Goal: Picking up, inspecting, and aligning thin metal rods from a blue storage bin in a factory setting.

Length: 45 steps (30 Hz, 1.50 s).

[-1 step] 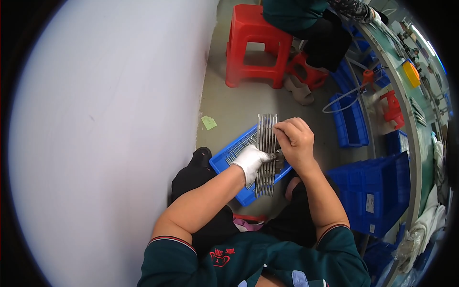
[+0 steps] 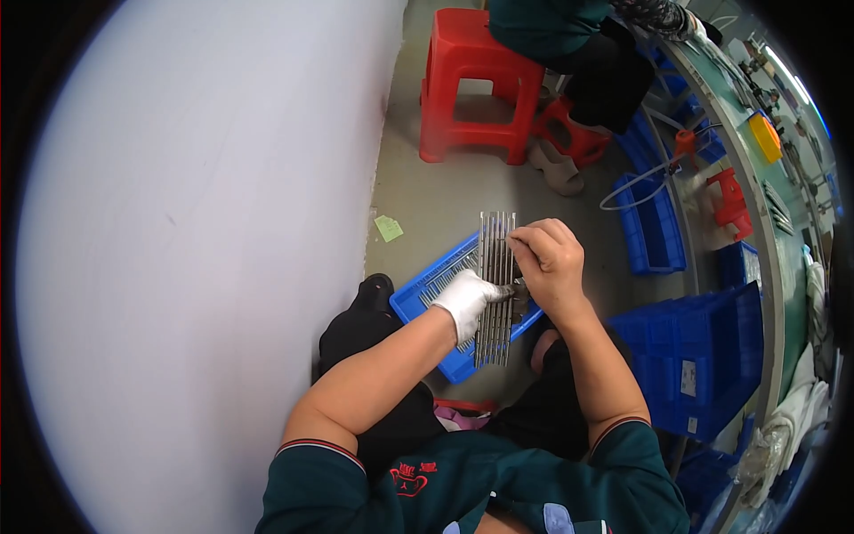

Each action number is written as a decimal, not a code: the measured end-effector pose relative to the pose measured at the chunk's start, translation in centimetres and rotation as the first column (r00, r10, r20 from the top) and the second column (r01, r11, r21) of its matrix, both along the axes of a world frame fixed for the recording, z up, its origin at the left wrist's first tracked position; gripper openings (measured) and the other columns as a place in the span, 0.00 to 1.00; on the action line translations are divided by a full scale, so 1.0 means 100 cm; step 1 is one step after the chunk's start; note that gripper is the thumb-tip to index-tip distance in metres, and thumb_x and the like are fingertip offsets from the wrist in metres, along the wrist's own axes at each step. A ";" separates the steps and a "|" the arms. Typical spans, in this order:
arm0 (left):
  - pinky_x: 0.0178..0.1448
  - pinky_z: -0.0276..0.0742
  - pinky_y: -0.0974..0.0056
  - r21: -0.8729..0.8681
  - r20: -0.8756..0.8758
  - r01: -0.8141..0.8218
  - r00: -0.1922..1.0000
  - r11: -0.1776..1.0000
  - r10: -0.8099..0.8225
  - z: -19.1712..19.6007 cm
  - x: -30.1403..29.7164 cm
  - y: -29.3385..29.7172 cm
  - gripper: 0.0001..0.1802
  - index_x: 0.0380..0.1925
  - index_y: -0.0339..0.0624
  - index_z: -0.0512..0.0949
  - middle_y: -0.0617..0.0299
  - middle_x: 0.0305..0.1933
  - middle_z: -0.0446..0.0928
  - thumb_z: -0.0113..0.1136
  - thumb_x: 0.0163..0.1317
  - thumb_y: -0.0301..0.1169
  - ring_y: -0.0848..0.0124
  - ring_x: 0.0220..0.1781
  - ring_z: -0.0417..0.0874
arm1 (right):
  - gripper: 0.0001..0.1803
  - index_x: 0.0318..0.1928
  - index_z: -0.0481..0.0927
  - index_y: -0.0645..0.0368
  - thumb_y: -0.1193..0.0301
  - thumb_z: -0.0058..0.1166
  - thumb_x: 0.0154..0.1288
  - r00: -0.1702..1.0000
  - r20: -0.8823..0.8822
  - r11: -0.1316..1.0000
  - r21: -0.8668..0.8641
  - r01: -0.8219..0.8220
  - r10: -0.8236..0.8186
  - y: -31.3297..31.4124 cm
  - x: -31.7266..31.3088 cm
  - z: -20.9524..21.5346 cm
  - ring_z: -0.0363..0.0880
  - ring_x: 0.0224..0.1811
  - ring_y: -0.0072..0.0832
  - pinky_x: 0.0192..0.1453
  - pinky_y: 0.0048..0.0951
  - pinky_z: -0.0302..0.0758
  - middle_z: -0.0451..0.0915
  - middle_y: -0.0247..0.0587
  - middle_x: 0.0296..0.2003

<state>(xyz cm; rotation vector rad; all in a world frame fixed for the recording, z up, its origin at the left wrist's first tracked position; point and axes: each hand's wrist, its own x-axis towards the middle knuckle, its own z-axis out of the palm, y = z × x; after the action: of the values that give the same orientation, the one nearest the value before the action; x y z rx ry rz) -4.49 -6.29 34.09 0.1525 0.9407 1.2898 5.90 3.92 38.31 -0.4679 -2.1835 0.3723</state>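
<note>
My left hand (image 2: 463, 304), in a white glove with dark-stained fingers, is closed round a row of thin metal rods (image 2: 494, 336). The rods stand side by side, running away from me over a blue tray (image 2: 406, 309). With bare fingers, my right hand (image 2: 556, 264) pinches the rightmost rod near its far end; the exact contact is partly hidden by the fingertips. More metal rods (image 2: 434, 287) lie in the tray beneath. My left hand and the held rods cover much of the tray's middle.
A white wall (image 2: 222, 222) rises along my left. Ahead stand a red stool (image 2: 480, 133) and a seated person (image 2: 614, 80). To the right are blue bins (image 2: 694, 356) and a long green-topped workbench (image 2: 792, 267). A green paper slip (image 2: 388, 228) lies on the floor.
</note>
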 end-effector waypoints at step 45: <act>0.42 0.84 0.58 0.074 0.070 0.098 0.992 0.992 -0.104 -0.006 0.000 0.001 0.12 0.44 0.36 0.75 0.55 0.38 0.81 0.57 0.59 0.19 0.61 0.39 0.85 | 0.06 0.27 0.80 0.55 0.76 0.63 0.45 0.999 0.029 0.996 0.079 0.044 -0.046 -0.003 -0.004 -0.004 0.74 0.28 0.35 0.33 0.34 0.68 0.76 0.34 0.24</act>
<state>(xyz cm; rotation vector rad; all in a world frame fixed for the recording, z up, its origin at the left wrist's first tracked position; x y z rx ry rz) -4.53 -6.14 33.45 0.2037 0.8145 1.2274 5.46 3.61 37.87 -0.4813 -2.2050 0.2559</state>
